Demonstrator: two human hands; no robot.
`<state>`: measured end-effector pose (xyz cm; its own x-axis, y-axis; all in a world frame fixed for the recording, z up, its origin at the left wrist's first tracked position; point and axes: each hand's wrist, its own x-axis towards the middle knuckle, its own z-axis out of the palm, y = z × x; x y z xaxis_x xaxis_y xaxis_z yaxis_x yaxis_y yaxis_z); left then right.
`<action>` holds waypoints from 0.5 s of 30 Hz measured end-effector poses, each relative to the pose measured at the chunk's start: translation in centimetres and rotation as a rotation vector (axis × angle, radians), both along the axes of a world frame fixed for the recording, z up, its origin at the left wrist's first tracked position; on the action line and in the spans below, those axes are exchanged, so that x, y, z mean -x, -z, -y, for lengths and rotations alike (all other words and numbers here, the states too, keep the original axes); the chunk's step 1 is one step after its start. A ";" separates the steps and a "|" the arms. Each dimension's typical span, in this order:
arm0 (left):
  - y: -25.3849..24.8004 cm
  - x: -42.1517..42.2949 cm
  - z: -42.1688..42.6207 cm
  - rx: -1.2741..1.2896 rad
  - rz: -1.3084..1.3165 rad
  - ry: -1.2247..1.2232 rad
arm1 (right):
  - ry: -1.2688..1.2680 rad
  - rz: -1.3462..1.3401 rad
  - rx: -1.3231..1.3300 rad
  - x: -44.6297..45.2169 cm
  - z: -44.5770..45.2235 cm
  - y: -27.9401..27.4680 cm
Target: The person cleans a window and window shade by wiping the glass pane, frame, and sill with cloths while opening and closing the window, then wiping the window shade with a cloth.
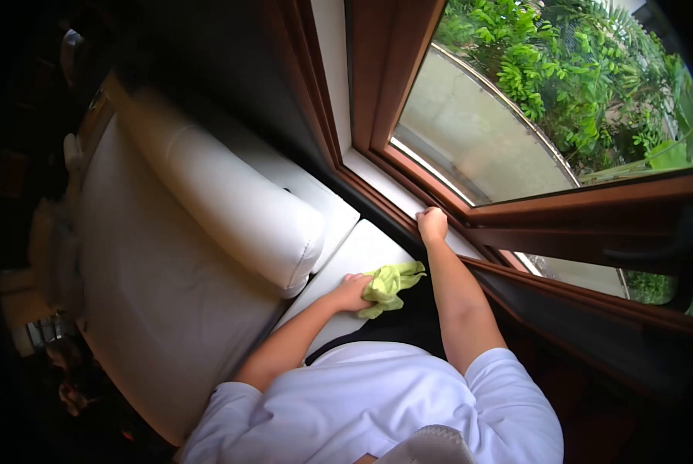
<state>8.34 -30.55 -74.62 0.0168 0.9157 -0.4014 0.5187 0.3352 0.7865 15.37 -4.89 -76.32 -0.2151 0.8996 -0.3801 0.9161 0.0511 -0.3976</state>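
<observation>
A crumpled yellow-green cloth [390, 288] is gripped in my left hand [352, 294], over the white sofa armrest [362, 251] in front of my body. Loose folds of it hang to the right of my fingers. Farther forward and to the right, my right hand [433, 225] is closed like a fist at the white window sill [381, 176], beside the brown window frame [485, 215]. Whatever may be inside those fingers is hidden.
A white sofa with a rounded backrest cushion [238, 209] fills the left side. On the right, a brown-framed window sash [594, 197] stands ajar, with a dark handle [656, 246]. Green plants [563, 77] and a pale wall [478, 116] lie outside.
</observation>
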 end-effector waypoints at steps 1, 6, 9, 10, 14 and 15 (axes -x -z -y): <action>0.6 0.1 -0.1 0.027 0.026 -0.008 | -0.020 0.012 -0.005 0.1 -0.2 0.0; 0.8 0.6 -0.2 0.073 0.123 -0.003 | -0.083 0.032 -0.052 -0.3 -0.5 1.0; 0.7 0.8 -0.3 0.079 0.138 -0.008 | 0.001 -0.081 -0.065 -1.0 -0.7 1.6; 0.8 0.7 -0.3 0.082 0.138 -0.015 | 0.030 -0.097 -0.060 -1.2 -0.6 1.5; 0.3 0.9 -0.7 0.118 0.177 -0.021 | 0.026 -0.124 -0.045 -1.5 -0.5 1.3; 0.1 1.0 -0.8 0.117 0.180 -0.032 | 0.039 -0.142 -0.043 -1.5 -0.5 1.4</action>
<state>7.34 -29.78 -74.74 0.0693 0.8642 -0.4984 0.3608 0.4440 0.8201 16.85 -4.37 -77.70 -0.2290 0.9229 -0.3095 0.8523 0.0365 -0.5218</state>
